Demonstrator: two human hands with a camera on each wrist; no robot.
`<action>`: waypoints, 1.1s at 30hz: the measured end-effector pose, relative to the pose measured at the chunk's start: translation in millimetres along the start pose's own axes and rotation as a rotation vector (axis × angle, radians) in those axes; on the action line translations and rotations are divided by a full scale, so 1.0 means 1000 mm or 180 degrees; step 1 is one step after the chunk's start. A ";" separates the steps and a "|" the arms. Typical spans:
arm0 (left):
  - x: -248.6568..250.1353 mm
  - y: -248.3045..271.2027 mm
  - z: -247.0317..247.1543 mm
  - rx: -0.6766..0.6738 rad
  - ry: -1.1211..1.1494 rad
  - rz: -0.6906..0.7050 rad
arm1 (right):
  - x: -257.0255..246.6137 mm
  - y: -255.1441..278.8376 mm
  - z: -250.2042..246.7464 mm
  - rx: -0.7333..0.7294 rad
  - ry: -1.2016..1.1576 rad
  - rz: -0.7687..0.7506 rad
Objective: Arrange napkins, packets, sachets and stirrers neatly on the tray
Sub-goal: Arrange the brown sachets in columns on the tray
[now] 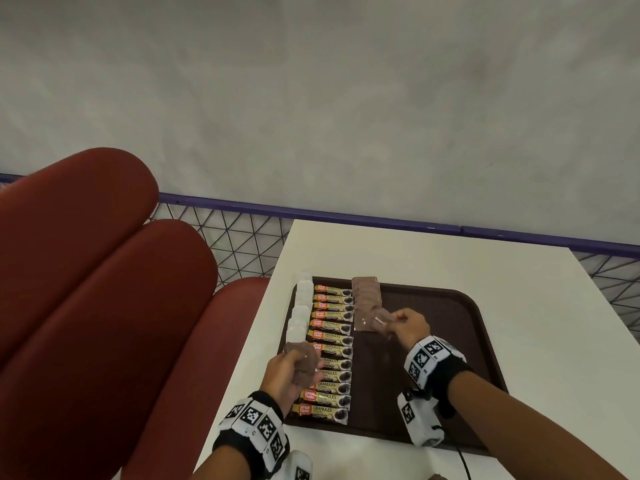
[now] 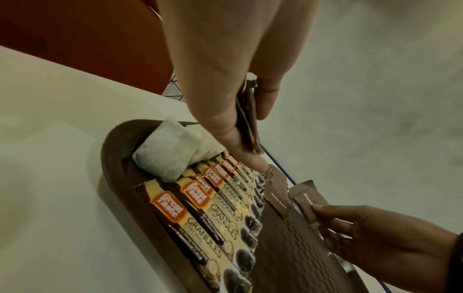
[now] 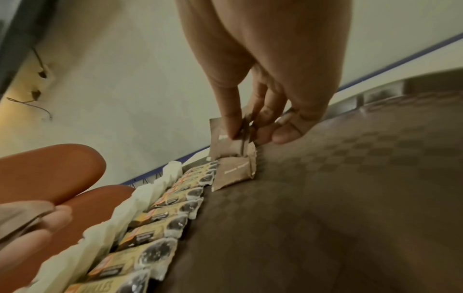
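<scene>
A dark brown tray lies on the white table. Along its left edge runs a row of white sachets, then a column of several coffee granule packets. Right of these, brown sugar sachets overlap in a short column at the far end. My right hand pinches a brown sugar sachet just over the near end of that column. My left hand grips a small stack of brown sachets above the tray's left side. In the left wrist view the stack sits between thumb and fingers.
The table stands against a grey wall with a purple rail and wire mesh. A red padded seat lies close on the left. The tray's right half carries nothing.
</scene>
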State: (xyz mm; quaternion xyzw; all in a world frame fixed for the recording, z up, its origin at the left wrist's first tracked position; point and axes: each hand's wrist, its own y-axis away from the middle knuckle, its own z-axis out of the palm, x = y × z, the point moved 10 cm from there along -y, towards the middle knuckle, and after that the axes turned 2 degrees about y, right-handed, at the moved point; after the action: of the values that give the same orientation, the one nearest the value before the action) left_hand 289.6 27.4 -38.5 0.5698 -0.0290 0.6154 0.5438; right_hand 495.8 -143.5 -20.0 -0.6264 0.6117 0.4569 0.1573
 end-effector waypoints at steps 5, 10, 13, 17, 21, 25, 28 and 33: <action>-0.001 -0.002 -0.010 0.0204 -0.0055 0.0015 | 0.003 -0.007 0.021 -0.0107 0.0353 -0.0090; 0.002 -0.001 -0.017 0.0242 -0.0157 0.0101 | -0.007 -0.014 0.038 -0.0250 0.0837 -0.0280; 0.002 -0.001 -0.022 0.0296 -0.0170 0.0088 | -0.015 -0.018 0.044 -0.0217 0.1251 -0.0504; 0.000 -0.004 -0.024 0.0300 -0.0029 -0.0024 | -0.024 -0.020 0.052 -0.0151 0.1887 -0.0819; 0.002 -0.005 -0.020 0.0206 0.0030 -0.0032 | -0.025 -0.020 0.052 -0.0044 0.2002 -0.0924; 0.004 -0.004 -0.018 0.0190 0.0023 0.0040 | -0.026 -0.017 0.050 0.0024 0.2020 -0.0960; 0.004 -0.004 -0.018 0.0209 -0.0014 0.0102 | -0.025 -0.012 0.044 0.0119 0.1914 -0.0979; 0.008 0.001 -0.011 0.0156 -0.0070 0.0213 | -0.030 0.002 0.037 0.0210 0.1853 -0.1258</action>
State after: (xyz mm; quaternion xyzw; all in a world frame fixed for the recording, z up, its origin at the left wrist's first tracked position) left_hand 283.4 38.9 -35.4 0.5884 -0.0389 0.6275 0.5085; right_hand 485.1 -96.7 -16.0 -0.8312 0.5123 0.1999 0.0818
